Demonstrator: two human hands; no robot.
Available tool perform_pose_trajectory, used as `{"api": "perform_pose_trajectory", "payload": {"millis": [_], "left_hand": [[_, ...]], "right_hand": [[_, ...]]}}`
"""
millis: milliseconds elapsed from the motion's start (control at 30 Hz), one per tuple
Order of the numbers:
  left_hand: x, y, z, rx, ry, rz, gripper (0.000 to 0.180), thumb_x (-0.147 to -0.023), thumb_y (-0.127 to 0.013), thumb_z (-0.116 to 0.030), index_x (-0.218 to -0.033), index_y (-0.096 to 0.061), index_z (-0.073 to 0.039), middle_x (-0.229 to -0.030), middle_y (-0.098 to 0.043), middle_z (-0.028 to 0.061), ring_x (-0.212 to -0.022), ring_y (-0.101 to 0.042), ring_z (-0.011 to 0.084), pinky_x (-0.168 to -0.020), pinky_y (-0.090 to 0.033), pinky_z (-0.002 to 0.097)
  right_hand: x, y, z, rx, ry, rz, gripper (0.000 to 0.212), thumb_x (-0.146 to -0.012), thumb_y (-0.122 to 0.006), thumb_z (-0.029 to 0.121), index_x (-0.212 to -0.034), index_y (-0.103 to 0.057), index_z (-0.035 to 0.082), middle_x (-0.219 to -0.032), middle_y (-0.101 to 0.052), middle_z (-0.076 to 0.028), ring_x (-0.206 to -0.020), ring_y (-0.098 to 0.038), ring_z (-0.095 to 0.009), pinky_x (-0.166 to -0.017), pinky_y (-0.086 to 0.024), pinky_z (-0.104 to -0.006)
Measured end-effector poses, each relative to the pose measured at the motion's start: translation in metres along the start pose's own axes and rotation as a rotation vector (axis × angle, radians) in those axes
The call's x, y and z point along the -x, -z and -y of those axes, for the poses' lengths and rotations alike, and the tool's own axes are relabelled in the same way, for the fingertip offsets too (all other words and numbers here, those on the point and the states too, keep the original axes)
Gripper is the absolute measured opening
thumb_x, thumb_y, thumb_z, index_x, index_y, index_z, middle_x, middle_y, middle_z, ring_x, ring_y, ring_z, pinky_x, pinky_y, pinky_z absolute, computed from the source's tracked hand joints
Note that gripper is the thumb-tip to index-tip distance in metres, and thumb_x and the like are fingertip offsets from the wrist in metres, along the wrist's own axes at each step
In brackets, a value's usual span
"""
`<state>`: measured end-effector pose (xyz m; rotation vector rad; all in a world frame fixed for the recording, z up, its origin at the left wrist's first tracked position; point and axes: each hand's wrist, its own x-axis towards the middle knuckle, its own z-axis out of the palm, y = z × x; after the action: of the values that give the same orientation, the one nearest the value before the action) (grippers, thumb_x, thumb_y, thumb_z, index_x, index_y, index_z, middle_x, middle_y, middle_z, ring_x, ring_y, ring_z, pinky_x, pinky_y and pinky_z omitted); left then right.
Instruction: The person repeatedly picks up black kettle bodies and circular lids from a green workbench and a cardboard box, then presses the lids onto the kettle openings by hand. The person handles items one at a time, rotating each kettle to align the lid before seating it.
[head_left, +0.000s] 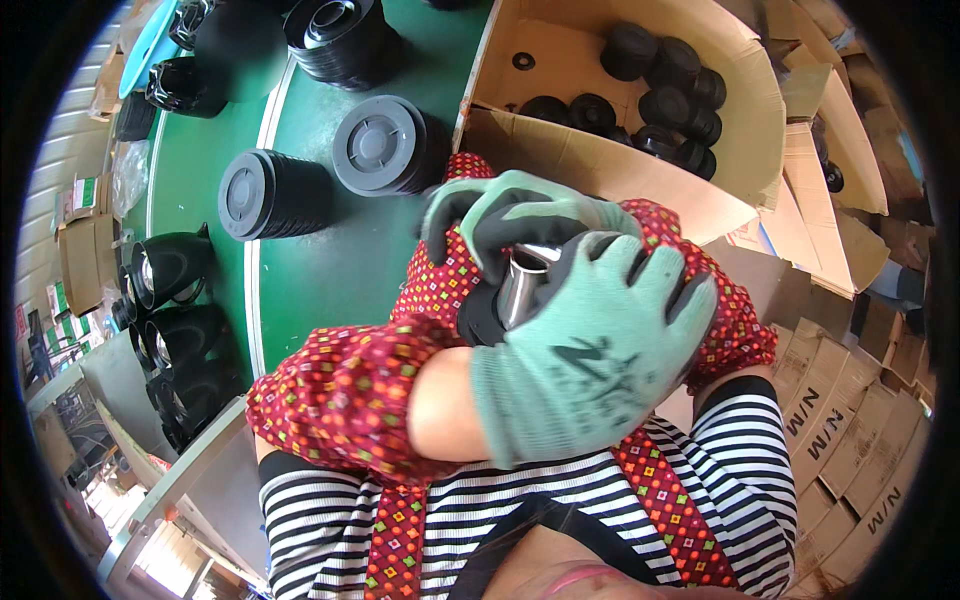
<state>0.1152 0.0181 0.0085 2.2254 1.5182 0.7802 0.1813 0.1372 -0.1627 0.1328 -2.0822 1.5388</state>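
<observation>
Fingers of my gloved left hand (595,350) bend with small gaps between them, just right of a shiny metal tube (522,288), while my blurred right hand (535,210) curls over its far side; I cannot tell which fingers pinch it. That tube stands between my hands, near my chest, beside a black round part (482,316), with a green table (330,285) to the left and an open carton (590,155) far right.
</observation>
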Motion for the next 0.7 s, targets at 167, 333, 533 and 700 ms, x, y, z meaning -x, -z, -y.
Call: {"api": "perform_pose_trajectory", "payload": {"millis": [167,333,533,700], "left_hand": [[-0.016,-0.013,-0.013,-0.346,0.076,0.257,0.072,-0.090,-0.064,-0.030,-0.149,-0.050,0.007,-0.113,-0.061,0.0156,-0.103,-0.059,0.0309,-0.086,-0.046,0.0456],[-0.006,-0.010,-0.013,-0.229,0.060,0.218,0.084,-0.085,-0.068,-0.033,-0.155,-0.043,0.006,-0.114,-0.059,0.0142,-0.107,-0.058,0.0320,-0.096,-0.044,0.0526],[0.013,-0.014,-0.016,-0.010,-0.018,0.047,0.074,-0.089,-0.058,-0.028,-0.156,-0.047,0.002,-0.117,-0.059,0.0126,-0.111,-0.058,0.0323,-0.106,-0.043,0.0533],[-0.003,-0.025,-0.014,-0.213,0.105,0.164,0.071,-0.085,-0.069,-0.042,-0.146,-0.060,-0.006,-0.123,-0.059,0.0157,-0.115,-0.056,0.0369,-0.105,-0.042,0.0597]], "right_hand": [[-0.007,0.005,0.021,0.062,0.003,0.028,0.039,-0.099,-0.070,0.009,-0.135,-0.059,0.000,-0.130,-0.060,-0.020,-0.123,-0.061,-0.040,-0.106,-0.051,-0.0465],[-0.009,-0.005,0.021,0.024,0.078,0.048,0.040,-0.098,-0.071,0.009,-0.135,-0.060,-0.001,-0.130,-0.060,-0.020,-0.124,-0.060,-0.040,-0.106,-0.051,-0.0471],[-0.013,-0.012,0.019,-0.043,0.127,0.090,0.041,-0.097,-0.072,0.009,-0.135,-0.061,-0.002,-0.130,-0.060,-0.020,-0.125,-0.060,-0.040,-0.106,-0.051,-0.0478],[-0.019,-0.015,0.020,-0.117,0.204,0.143,0.042,-0.096,-0.073,0.009,-0.134,-0.062,-0.003,-0.129,-0.060,-0.020,-0.126,-0.059,-0.040,-0.106,-0.051,-0.0484]]}}
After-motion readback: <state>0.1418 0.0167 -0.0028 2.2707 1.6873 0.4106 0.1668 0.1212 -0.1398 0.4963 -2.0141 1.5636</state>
